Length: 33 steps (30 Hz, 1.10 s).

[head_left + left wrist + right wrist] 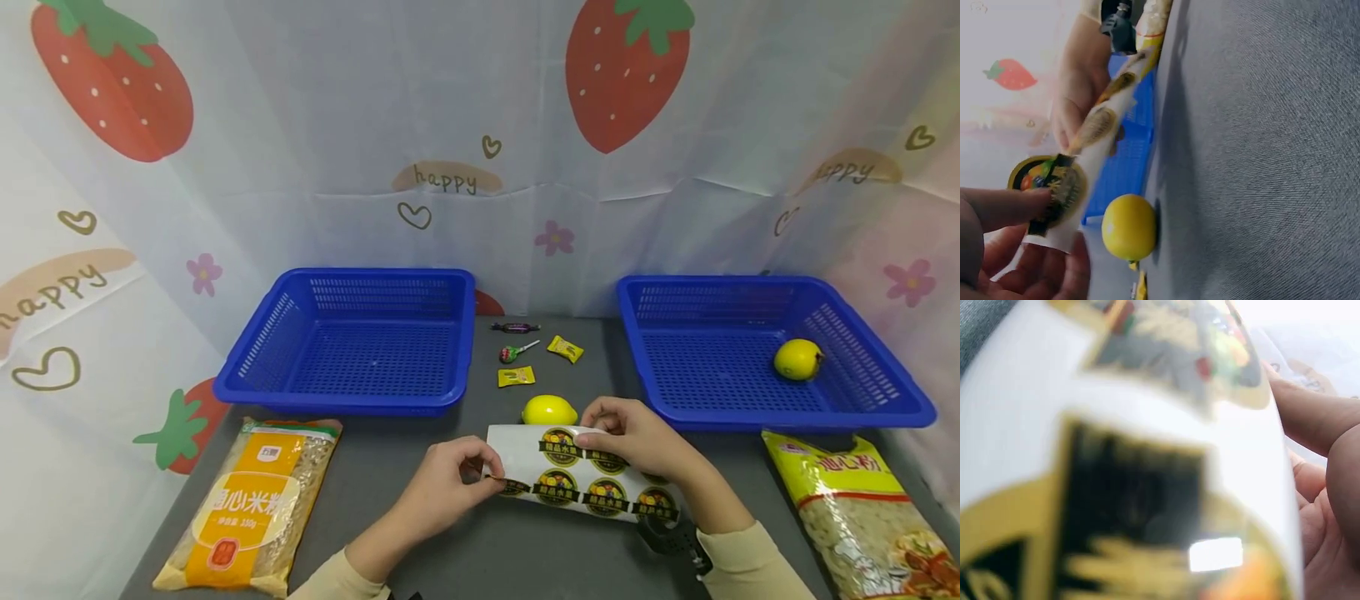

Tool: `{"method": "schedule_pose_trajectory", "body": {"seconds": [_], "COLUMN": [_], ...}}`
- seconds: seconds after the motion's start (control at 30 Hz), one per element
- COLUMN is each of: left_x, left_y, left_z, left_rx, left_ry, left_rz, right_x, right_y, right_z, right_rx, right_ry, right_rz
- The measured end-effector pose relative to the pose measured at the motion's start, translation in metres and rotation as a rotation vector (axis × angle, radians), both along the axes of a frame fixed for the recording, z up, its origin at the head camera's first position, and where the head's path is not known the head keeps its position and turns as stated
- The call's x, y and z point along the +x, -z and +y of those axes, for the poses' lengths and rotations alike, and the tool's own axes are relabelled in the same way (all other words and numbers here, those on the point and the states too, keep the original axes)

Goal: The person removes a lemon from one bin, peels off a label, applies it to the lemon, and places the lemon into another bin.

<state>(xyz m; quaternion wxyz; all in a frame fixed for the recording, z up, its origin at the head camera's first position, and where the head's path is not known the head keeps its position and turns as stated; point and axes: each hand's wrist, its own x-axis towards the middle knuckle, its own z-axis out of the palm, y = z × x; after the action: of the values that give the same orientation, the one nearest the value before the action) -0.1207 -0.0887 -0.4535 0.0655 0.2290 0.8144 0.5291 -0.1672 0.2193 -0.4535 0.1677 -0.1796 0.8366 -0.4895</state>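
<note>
Sticker sheet [1135,462] blurred up close; lemon [550,409] partly hidden behind.

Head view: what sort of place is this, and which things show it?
Probably a staged tabletop workspace, perhaps for sorting or packing: a strawberry-print curtain hangs behind, and blue baskets stand apart on a grey tabletop.

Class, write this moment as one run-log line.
left hand: pinches white round-label sticker sheet; right hand: holds sheet; yellow oval lemon: on grey table beyond sheet
</note>
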Motion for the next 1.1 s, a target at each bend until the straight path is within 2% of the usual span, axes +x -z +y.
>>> {"method": "schedule_pose_trajectory", "body": {"seconds": [0.23, 0.33, 0.47, 0.63, 0.73, 0.87, 1.1], "left_x": [0.002, 0.001, 0.001, 0.001, 0.001, 0.0, -0.003], "left_y": [-0.004, -0.003, -0.001, -0.001, -0.001, 0.001, 0.002], "left_z": [0.002, 0.003, 0.003, 0.004, 0.004, 0.006, 0.007], "left_rx": [-0.022, -0.016, 0.027, 0.047, 0.052, 0.046, -0.004], "left_ry": [-0.068, -0.049, -0.03, -0.097, -0.11, -0.108, -0.121], "left_rz": [0.069, 0.047, -0.032, -0.074, -0.095, -0.102, -0.095], "right_x": [-0.006, -0.006, -0.004, 0.002, 0.006, 0.009, 0.01], "right_y": [0.018, 0.027, 0.032, 0.033, 0.034, 0.036, 0.041], "right_z": [0.001, 0.0, -0.009, -0.024, -0.03, -0.034, -0.038], "right_rx": [0.125, 0.184, 0.27, 0.392, 0.472, 0.545, 0.573], "right_ry": [-0.068, -0.058, 0.023, 0.155, 0.207, 0.24, 0.277], "right_rz": [-0.021, -0.02, 0.052, 0.156, 0.214, 0.272, 0.285]}}
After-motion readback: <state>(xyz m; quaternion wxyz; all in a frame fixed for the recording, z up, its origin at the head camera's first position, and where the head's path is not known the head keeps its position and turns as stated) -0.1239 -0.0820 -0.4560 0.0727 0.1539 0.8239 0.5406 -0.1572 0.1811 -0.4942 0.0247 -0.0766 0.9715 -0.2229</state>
